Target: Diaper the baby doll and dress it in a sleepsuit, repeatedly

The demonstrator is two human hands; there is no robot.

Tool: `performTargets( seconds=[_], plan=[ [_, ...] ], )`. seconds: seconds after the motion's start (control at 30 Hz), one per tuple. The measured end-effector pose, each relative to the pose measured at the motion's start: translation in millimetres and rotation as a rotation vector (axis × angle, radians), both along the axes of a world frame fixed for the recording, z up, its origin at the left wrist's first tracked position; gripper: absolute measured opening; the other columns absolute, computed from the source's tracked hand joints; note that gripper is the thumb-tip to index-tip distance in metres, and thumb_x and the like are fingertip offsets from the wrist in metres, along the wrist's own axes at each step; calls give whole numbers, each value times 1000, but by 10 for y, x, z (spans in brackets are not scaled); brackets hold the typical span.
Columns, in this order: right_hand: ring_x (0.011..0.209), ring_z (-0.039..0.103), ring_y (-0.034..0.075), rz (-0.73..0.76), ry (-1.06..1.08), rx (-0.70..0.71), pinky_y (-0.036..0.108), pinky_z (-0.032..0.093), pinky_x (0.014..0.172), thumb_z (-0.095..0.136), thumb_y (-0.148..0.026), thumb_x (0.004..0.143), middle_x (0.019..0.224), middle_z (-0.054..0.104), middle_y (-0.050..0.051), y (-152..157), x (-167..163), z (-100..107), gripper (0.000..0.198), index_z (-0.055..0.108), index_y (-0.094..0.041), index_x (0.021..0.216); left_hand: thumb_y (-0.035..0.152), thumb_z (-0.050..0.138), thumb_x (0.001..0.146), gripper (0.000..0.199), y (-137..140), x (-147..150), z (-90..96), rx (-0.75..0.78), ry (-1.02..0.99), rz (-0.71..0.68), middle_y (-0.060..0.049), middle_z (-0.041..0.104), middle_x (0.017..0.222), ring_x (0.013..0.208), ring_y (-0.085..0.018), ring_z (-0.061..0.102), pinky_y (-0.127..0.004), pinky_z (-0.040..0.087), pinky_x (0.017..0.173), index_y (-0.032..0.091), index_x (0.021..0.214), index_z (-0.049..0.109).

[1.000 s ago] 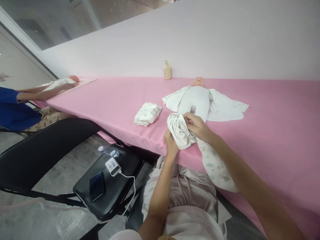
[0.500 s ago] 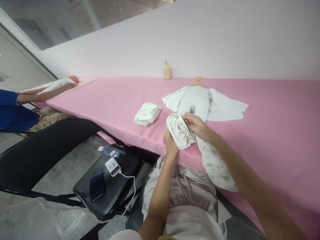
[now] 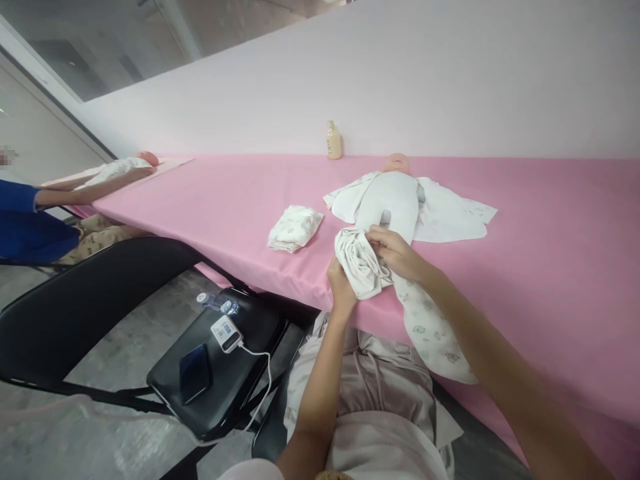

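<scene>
White baby pants (image 3: 361, 263) with a small print are bunched up at the table's front edge. My left hand (image 3: 343, 283) grips the gathered cloth from the left and below, its fingers partly hidden behind it. The fingers of my right hand (image 3: 395, 252) pinch the bunched opening from the right. One printed leg (image 3: 431, 330) of the pants hangs down beneath my right forearm. Just beyond my hands a baby doll (image 3: 387, 195) lies on its back, head toward the wall and legs toward me. A white top (image 3: 453, 212) is spread out at both its sides.
A folded printed cloth (image 3: 295, 228) lies left on the pink tablecloth (image 3: 225, 200). A pump bottle (image 3: 334, 141) stands by the wall. On the black chair (image 3: 235, 380) are a phone (image 3: 195, 375), a white corded device (image 3: 227, 333) and a bottle. Another person handles a doll at far left.
The bunched pants have shifted very slightly to the right in my hands. Both hands keep their hold, and the doll lies as before.
</scene>
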State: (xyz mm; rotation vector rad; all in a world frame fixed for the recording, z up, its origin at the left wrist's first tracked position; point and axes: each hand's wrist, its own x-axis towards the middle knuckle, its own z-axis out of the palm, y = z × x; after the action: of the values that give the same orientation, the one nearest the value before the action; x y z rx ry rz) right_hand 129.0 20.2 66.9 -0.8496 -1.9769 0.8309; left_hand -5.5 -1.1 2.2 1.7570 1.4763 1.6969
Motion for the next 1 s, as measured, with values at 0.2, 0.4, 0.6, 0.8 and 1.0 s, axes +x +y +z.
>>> performTargets(
  seconds=[0.2, 0.4, 0.6, 0.8, 1.0],
  plan=[
    [67, 43, 14, -34, 1, 55, 29, 33, 63, 35, -7, 76, 70, 41, 1, 13, -10, -30, 20, 49, -18, 68, 22, 66, 71, 24, 2, -5, 3, 3, -4, -4, -7, 66, 86, 77, -20, 60, -30, 49, 69, 15, 93, 59],
    [70, 42, 13, -33, 67, 27, 28, 36, 67, 43, -13, 81, 75, 41, -1, 15, -6, -54, 10, 49, -19, 87, 21, 65, 71, 25, 12, -8, -8, 12, -18, 4, -7, 66, 87, 78, -20, 60, -30, 48, 69, 15, 94, 59],
    [72, 41, 12, -13, 151, -6, 27, 37, 70, 46, -15, 82, 76, 38, -2, 28, -1, -74, 9, 43, -20, 89, 21, 65, 70, 19, 7, -1, -6, 17, -12, -3, -6, 65, 81, 74, -19, 59, -29, 48, 66, 15, 87, 58],
    [76, 43, 12, 22, 201, -96, 27, 38, 71, 48, -13, 79, 79, 39, -1, 13, 1, -58, 13, 44, -20, 90, 21, 64, 71, 15, 6, 6, 9, 18, -44, -9, -5, 64, 78, 72, -19, 59, -28, 47, 64, 15, 83, 57],
    [59, 35, 9, 79, 311, -294, 22, 28, 52, 46, -8, 69, 69, 37, -3, 16, 10, -75, 16, 47, -19, 80, 22, 64, 71, 17, 9, 13, 2, -8, -83, -21, -4, 64, 80, 74, -19, 59, -28, 48, 66, 15, 85, 58]
  ],
)
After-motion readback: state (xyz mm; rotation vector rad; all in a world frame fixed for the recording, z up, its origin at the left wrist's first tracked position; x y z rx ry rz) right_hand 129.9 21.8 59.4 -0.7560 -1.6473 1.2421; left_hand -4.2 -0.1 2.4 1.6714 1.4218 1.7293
